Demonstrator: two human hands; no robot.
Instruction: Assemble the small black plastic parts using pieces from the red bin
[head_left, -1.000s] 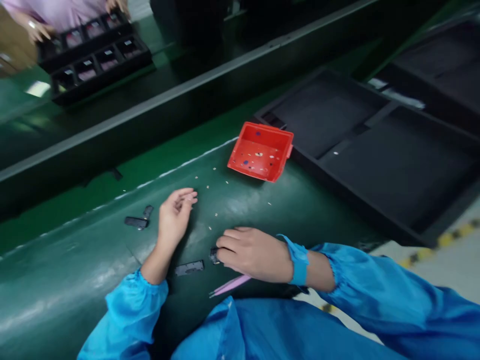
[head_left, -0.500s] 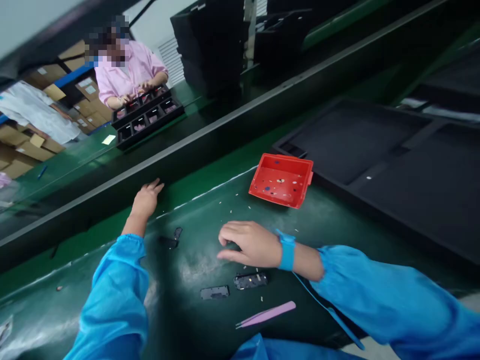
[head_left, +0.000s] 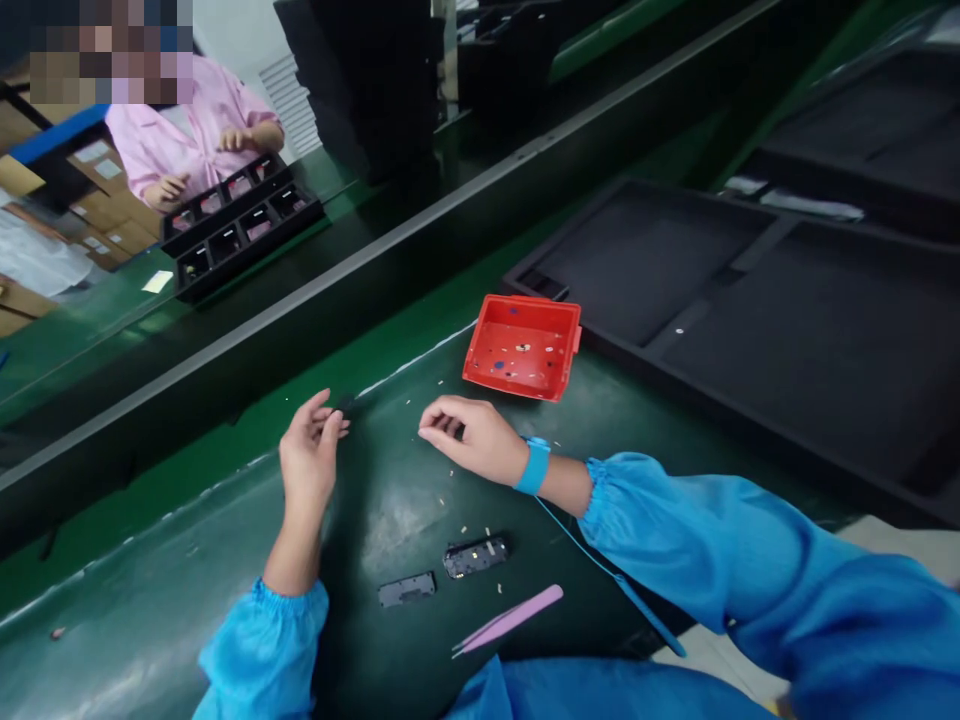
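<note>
- Upper left of the frame: a co-worker in a pink smock [head_left: 196, 125] is sitting across the line, hands working over a black compartment tray [head_left: 238, 228] that is lying lengthwise within easy reach of that seat.
- Left of centre: the left hand [head_left: 309, 455] is hovering palm-up over the green bench mat [head_left: 150, 610], fingers curling and thumb closing toward them. A small dark part [head_left: 345, 404] is showing at the fingertips; whether it is pinched or merely lying there is too blurred to tell.
- Centre: the right hand [head_left: 469, 440] is resting knuckles-up beside it, fingers loosely curled and gripping nothing visible. It is wearing a blue wrist strap [head_left: 533, 466], its cord trailing back along the sleeve, apparently for static grounding.
- Lower centre: a flat black cover piece [head_left: 406, 589] and a black component with metal contacts [head_left: 475, 556] are lying side by side, just apart, close to the body as if staged for pickup.
- Beside them, lower centre: pink tweezers [head_left: 508, 620] are lying set down, tips pointing left.
- Right of centre: a red parts bin [head_left: 523, 347] is sitting tilted against the edge of a large black tray [head_left: 750, 330], holding only a few tiny bits, with more specks scattered on the mat nearby.
</note>
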